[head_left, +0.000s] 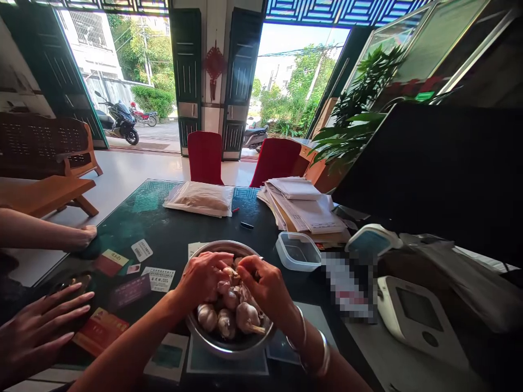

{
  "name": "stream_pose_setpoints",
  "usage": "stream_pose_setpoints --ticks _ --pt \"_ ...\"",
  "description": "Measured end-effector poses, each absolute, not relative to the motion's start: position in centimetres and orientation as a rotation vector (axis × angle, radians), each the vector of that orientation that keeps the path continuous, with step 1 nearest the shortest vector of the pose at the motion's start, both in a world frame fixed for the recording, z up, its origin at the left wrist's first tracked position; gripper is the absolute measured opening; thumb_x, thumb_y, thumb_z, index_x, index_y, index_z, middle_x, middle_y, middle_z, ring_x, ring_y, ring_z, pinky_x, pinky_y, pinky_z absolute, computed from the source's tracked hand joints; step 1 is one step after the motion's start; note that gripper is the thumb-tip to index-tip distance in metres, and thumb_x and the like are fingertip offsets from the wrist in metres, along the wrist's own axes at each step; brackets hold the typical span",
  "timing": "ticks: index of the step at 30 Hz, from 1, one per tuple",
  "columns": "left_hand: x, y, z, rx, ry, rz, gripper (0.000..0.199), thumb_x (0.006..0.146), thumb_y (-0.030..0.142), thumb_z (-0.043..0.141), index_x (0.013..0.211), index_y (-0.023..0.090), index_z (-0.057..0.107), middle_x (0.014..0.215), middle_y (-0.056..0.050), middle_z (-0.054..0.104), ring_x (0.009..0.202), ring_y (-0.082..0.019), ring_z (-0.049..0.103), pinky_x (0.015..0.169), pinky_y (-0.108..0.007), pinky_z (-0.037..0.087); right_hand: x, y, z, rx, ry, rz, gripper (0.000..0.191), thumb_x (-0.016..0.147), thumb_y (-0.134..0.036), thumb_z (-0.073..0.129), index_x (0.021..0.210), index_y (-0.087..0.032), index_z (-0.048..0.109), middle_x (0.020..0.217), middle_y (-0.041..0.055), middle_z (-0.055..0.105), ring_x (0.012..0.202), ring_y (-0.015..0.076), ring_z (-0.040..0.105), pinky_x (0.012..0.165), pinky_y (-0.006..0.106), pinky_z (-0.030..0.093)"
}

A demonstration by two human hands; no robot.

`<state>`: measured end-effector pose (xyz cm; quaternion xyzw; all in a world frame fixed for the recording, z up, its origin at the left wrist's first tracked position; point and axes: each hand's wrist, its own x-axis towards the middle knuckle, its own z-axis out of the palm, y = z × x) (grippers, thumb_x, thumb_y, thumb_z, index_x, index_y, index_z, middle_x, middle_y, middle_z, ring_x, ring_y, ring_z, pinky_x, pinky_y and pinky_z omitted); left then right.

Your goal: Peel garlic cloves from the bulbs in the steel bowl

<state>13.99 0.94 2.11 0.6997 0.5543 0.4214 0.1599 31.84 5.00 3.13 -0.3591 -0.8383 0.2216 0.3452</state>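
Observation:
A steel bowl (212, 249) of garlic bulbs (246, 317) stands on the dark glass-topped table (163, 228) right in front of me. My left hand (204, 277) and my right hand (263, 283) are both over the bowl, fingers pinched together on one garlic bulb (231, 274) between them. Silver bangles circle my right wrist. Several whole bulbs lie in the near half of the bowl.
Another person's hands rest on the table at the left (38, 326) and further back (84, 237). A clear plastic container (298, 251), a stack of papers (306, 209), a plastic bag (200, 198), a blood-pressure monitor (417, 316) and a black screen (441, 174) surround the bowl.

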Motion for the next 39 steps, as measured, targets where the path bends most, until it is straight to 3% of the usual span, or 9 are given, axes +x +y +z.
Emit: stream_pose_setpoints --ticks 3,10,15,20,27,33,39 --pt "14.1 0.8 1.9 2.064 1.609 1.223 0.039 0.073 0.01 0.06 0.109 0.024 0.058 0.078 0.002 0.072 0.086 -0.018 0.064 0.088 -0.033 0.045 31.7 4.7 3.2 -0.877 -2.192 0.661 0.015 0.083 -0.032 0.06 0.092 -0.02 0.061 0.074 -0.0003 0.067 0.07 0.0157 0.06 0.067 0.027 0.044" --pt "14.3 0.9 1.0 2.4 1.483 1.286 0.034 0.079 0.014 0.059 0.112 0.023 0.056 0.085 0.0 0.072 0.082 -0.017 0.064 0.094 -0.039 0.039 31.3 4.1 2.7 -0.807 -2.22 0.546 0.007 0.084 -0.023 0.058 0.087 -0.022 0.064 0.083 0.0011 0.07 0.077 0.0169 0.062 0.072 0.028 0.044" --pt "14.1 1.1 1.2 2.442 1.58 1.273 0.022 0.079 0.023 0.064 0.101 0.022 0.062 0.095 -0.003 0.072 0.09 -0.021 0.063 0.092 -0.042 0.039 33.9 6.9 4.3 -1.116 -2.092 0.05 0.012 0.086 -0.019 0.053 0.092 -0.018 0.063 0.089 0.0063 0.068 0.083 0.0199 0.061 0.078 0.032 0.042" --pt "13.8 1.4 1.0 2.4 1.633 1.259 0.016 0.081 0.023 0.062 0.096 0.023 0.065 0.093 -0.002 0.073 0.09 -0.02 0.064 0.09 -0.041 0.041 37.8 11.5 4.4 -1.659 -1.947 -0.379 0.016 0.087 -0.017 0.05 0.094 -0.015 0.065 0.09 0.0111 0.068 0.084 0.0239 0.062 0.073 0.032 0.04" --pt "13.3 1.3 1.4 2.274 1.655 1.274 0.014 0.086 0.021 0.054 0.094 0.022 0.065 0.092 -0.002 0.073 0.088 -0.018 0.064 0.086 -0.036 0.043 38.8 13.4 3.5 -1.704 -1.946 -0.307 0.025 0.087 -0.019 0.051 0.108 -0.014 0.063 0.094 0.0116 0.07 0.087 0.0237 0.064 0.074 0.031 0.042" --pt "12.3 1.6 1.5 2.227 1.724 1.285 0.017 0.087 0.022 0.05 0.094 0.021 0.066 0.087 -0.002 0.072 0.084 -0.017 0.063 0.085 -0.035 0.042 35.4 9.3 4.0 -1.187 -2.11 -0.074 0.021 0.089 -0.022 0.049 0.099 -0.014 0.066 0.09 0.0085 0.07 0.084 0.021 0.063 0.08 0.032 0.043" --pt "11.5 1.9 1.5 2.201 1.926 1.056 0.02 0.084 0.02 0.052 0.095 0.023 0.068 0.093 -0.004 0.072 0.089 -0.021 0.062 0.088 -0.041 0.037 32.1 5.7 2.3 -1.063 -2.436 0.083 0.019 0.089 -0.018 0.049 0.097 -0.02 0.066 0.088 0.0053 0.069 0.083 0.0204 0.06 0.077 0.032 0.04"
